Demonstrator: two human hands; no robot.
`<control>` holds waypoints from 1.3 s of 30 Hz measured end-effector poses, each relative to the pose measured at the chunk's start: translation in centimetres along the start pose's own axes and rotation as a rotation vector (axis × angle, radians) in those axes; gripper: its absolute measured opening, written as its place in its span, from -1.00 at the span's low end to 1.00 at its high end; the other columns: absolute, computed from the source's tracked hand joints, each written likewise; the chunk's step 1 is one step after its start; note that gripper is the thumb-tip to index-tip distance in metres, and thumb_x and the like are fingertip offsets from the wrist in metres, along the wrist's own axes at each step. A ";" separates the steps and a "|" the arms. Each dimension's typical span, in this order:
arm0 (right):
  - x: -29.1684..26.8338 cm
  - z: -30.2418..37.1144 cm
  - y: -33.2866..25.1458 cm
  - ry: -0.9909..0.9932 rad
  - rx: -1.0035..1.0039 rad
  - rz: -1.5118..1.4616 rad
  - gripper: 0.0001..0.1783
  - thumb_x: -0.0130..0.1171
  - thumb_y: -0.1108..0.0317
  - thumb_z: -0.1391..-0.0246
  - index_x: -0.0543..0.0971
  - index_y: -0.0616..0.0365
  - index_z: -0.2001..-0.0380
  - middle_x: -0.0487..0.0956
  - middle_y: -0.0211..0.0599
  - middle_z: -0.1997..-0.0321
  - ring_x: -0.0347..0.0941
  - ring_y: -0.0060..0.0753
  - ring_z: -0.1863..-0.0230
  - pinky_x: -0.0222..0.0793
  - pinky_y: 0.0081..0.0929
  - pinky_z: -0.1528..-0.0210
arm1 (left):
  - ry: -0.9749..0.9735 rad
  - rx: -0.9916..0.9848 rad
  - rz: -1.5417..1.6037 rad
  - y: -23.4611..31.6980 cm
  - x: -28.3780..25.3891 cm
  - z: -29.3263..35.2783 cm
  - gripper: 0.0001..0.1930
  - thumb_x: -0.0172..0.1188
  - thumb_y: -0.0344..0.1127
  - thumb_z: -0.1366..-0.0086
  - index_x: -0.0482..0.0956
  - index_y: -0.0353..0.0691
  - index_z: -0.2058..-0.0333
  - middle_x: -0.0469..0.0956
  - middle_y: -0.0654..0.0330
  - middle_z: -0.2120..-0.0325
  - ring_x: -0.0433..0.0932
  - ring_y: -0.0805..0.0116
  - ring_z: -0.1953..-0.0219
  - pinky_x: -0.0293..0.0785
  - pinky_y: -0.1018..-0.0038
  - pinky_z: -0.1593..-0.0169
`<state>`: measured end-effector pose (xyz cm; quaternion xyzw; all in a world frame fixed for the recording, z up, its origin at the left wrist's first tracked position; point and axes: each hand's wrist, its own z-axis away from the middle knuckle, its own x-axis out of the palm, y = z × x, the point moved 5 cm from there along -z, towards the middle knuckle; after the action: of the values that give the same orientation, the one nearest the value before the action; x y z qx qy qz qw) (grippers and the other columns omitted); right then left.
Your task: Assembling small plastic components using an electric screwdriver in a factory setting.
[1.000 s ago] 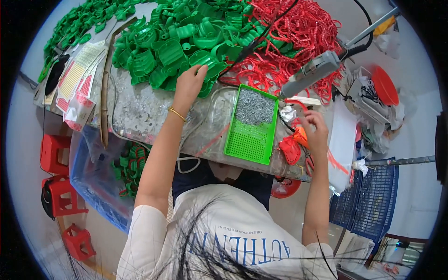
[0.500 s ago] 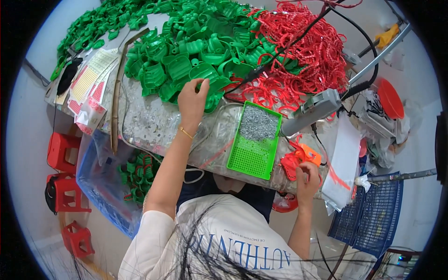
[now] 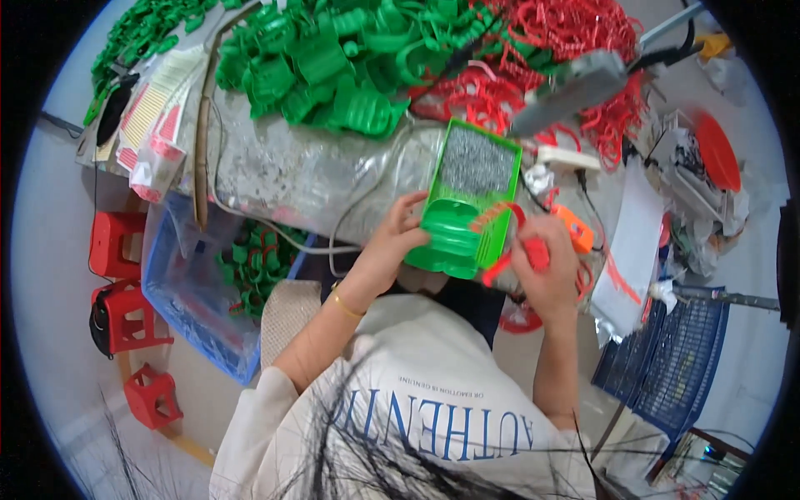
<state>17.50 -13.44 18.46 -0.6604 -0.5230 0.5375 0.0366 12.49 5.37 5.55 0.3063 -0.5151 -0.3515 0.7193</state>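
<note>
My left hand (image 3: 393, 246) is closed on the edge of a glossy green curved plastic piece (image 3: 450, 233). That piece is over the lower half of a bright green tray (image 3: 515, 187), whose far half holds a heap of small silvery metal bits (image 3: 475, 162). My right hand (image 3: 548, 262), somewhat blurred, grips a red plastic strap (image 3: 510, 212) that curves toward the green piece. Whether strap and piece touch, I cannot tell. Another red part shows between the right fingers.
Heaps of green pieces (image 3: 325, 58) and red straps (image 3: 575, 33) cover the table's back. A grey tool (image 3: 575, 87) projects over the tray's right. Right of it lie an orange object (image 3: 572, 227) and white sheets (image 3: 629, 242). A blue bin (image 3: 196, 312) and red stools (image 3: 117, 242) stand left.
My left hand has come from the green heap back to the tray, bringing a green piece. My right hand has picked up a red strap and risen beside the tray. The view has shifted slightly.
</note>
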 end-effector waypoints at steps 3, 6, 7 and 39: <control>2.1 -1.6 0.7 -0.125 0.022 -0.072 -0.72 0.13 0.65 0.19 0.38 0.20 0.34 0.41 -0.27 0.35 0.40 -0.36 0.31 0.31 -0.52 0.24 | -0.113 -0.165 0.101 -1.3 2.3 -0.1 -0.53 0.06 -0.47 -0.13 0.33 -0.26 -0.07 0.52 0.23 0.19 0.48 0.49 0.18 0.42 0.55 0.12; 3.4 -1.1 1.2 -0.218 0.083 -0.129 -0.71 0.11 0.63 0.14 0.38 0.19 0.28 0.42 -0.30 0.32 0.40 -0.47 0.33 0.29 -0.58 0.30 | -0.187 -0.336 0.281 -3.2 2.2 0.1 -0.62 0.08 -0.40 -0.17 0.43 -0.25 0.00 0.53 0.23 0.20 0.51 0.44 0.17 0.44 0.47 0.09; 3.8 -0.9 1.4 -0.246 0.140 -0.147 -0.70 0.10 0.61 0.11 0.38 0.19 0.24 0.43 -0.33 0.29 0.40 -0.53 0.34 0.28 -0.61 0.33 | -0.188 -0.401 0.391 -3.9 2.2 0.2 -0.63 0.06 -0.36 -0.20 0.42 -0.23 -0.01 0.53 0.23 0.18 0.51 0.43 0.16 0.45 0.45 0.08; 5.1 1.7 3.7 -0.084 0.231 0.081 -0.84 0.13 0.48 -0.01 0.54 0.21 0.29 0.50 -0.30 0.37 0.44 -0.48 0.42 0.32 -0.61 0.39 | -0.364 -0.407 0.485 -6.2 3.2 2.5 -0.39 -0.09 0.11 -0.31 0.16 -0.09 -0.22 0.32 0.17 -0.13 0.32 0.26 -0.15 0.22 0.09 -0.17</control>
<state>18.00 -12.29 12.07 -0.6495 -0.4314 0.6224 0.0688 9.67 -0.92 2.95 -0.0416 -0.6118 -0.3147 0.7245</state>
